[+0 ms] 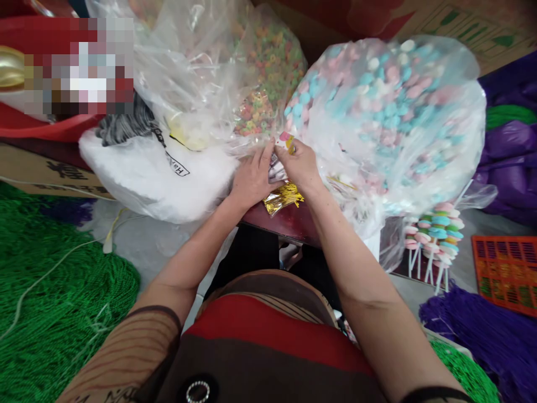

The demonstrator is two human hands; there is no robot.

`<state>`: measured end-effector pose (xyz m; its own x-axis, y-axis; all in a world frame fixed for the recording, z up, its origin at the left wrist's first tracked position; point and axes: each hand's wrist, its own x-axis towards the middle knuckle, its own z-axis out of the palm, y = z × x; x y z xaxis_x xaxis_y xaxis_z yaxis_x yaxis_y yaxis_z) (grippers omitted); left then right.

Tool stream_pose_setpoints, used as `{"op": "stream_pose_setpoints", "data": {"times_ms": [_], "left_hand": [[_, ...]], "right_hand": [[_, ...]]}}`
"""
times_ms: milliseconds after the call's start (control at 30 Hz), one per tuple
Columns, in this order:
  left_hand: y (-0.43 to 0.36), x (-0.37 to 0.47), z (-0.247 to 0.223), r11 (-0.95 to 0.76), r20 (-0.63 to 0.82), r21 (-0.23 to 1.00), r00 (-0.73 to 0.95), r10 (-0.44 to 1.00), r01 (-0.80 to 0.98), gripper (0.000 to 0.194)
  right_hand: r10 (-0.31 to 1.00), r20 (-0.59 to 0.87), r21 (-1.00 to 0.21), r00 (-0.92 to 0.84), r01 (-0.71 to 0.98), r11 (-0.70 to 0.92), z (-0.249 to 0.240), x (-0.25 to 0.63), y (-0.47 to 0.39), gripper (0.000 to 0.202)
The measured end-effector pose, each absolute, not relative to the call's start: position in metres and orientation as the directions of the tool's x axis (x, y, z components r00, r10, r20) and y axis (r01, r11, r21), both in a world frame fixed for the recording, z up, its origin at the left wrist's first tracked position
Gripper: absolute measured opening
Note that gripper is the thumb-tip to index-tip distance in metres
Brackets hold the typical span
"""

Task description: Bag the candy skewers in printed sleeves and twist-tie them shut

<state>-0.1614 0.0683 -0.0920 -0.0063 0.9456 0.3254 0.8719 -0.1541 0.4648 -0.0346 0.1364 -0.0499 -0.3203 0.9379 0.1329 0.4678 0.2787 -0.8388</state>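
A small clear plastic packet with pink and yellow print (286, 141) is between my hands, just above the table edge. My right hand (301, 167) pinches its right side with bent fingers. Along the left side rests my left hand (252, 178), thumb and fingers closed on the packet, partly covering it. Below the packet lies a bundle of gold twist ties (287, 196), partly in a clear wrapper. Beyond my hands stands a clear bag of colourful ring-shaped candies (268, 73). To the right sits a large bag of pink, blue and white round candies (390, 106).
Candy skewers on white sticks (436, 232) stand at the right, near an orange plastic basket (507, 274). A white plastic bag (159, 179) lies left on the dark red table (289, 225). Green cords (62, 285) and purple cords (482, 330) flank me. A red basin (50, 131) is at upper left.
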Motion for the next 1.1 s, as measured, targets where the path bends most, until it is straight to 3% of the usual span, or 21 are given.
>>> {"op": "stream_pose_setpoints", "data": {"times_ms": [167, 433, 567, 700, 833, 967, 1100], "left_hand": [[0.071, -0.162, -0.096, -0.125, 0.333, 0.460, -0.040, 0.942, 0.879, 0.099], [0.076, -0.161, -0.100, -0.107, 0.353, 0.440, -0.062, 0.934, 0.892, 0.101], [0.076, -0.164, -0.098, -0.106, 0.334, 0.386, -0.032, 0.942, 0.917, 0.082], [0.076, -0.166, -0.096, -0.143, 0.317, 0.329, 0.034, 0.948, 0.933, 0.055], [0.078, -0.169, -0.097, -0.165, 0.320, 0.323, 0.057, 0.946, 0.932, 0.055], [0.070, -0.168, -0.086, -0.159, 0.320, 0.356, 0.040, 0.947, 0.921, 0.060], [0.041, -0.141, -0.061, -0.192, 0.435, 0.379, 0.008, 0.900, 0.905, 0.046]], "right_hand": [[0.936, 0.196, -0.716, -0.294, 0.609, 0.341, -0.051, -0.030, 0.133, 0.032], [0.940, 0.317, -0.798, -0.125, 0.501, 0.336, -0.067, -0.005, 0.147, 0.054], [0.933, 0.361, -0.853, 0.004, 0.406, 0.329, -0.065, 0.021, 0.155, 0.061], [0.960, 0.281, -0.925, -0.015, 0.261, 0.275, -0.055, 0.055, 0.140, 0.060], [0.981, 0.150, -0.966, -0.127, 0.194, 0.173, -0.060, 0.077, 0.099, 0.054], [0.983, 0.124, -0.854, -0.133, 0.491, 0.174, -0.079, 0.088, 0.068, 0.038], [0.997, 0.079, -0.668, -0.008, 0.742, 0.058, -0.096, 0.094, 0.055, 0.026]]}}
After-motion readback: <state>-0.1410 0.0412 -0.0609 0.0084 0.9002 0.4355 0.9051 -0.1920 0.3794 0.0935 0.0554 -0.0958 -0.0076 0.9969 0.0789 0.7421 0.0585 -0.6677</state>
